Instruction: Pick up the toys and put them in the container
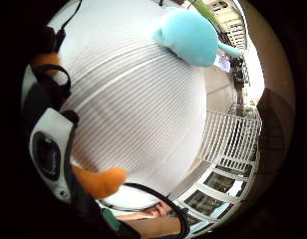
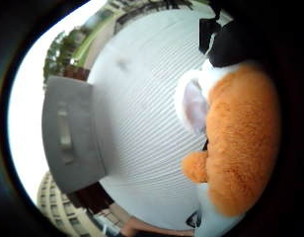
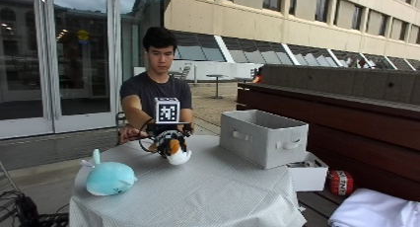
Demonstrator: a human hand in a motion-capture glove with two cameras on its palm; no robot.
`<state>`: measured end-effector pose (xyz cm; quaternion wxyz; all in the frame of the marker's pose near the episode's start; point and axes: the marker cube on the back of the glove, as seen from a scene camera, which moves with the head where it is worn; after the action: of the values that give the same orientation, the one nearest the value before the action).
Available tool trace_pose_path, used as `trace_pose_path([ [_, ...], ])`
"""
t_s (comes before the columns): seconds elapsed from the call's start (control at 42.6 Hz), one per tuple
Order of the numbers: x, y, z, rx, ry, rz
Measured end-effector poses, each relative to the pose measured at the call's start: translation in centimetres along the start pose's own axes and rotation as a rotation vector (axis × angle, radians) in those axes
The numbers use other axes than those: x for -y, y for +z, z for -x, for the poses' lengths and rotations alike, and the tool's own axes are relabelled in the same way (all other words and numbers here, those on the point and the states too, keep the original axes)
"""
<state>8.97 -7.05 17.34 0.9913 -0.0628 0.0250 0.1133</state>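
Note:
My gloved right hand hangs above the middle of the round table and holds an orange and white plush toy off the cloth. That plush sits close against the palm, and one orange foot shows beside the glove. A light blue plush lies on the table near its left edge, apart from the hand; it shows as the blue plush in the little finger side palm view. The grey fabric container stands on the table's right side; the same container appears in the thumb side view.
A striped white cloth covers the table. The person's bare left hand rests at the table's far edge. A small white box and a red object sit on the bench to the right, beside a dark wooden wall.

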Motion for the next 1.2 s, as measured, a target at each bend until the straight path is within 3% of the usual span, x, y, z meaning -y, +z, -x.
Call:
trace_pose_path([
  [0.258, -2.0, -7.1, 7.3, 0.013, -0.023, -0.053],
  [0.774, -5.2, -22.8, 23.8, 0.065, -0.276, -0.273],
  [1.197, -8.9, -25.5, 37.8, 0.051, -0.476, -0.283],
])
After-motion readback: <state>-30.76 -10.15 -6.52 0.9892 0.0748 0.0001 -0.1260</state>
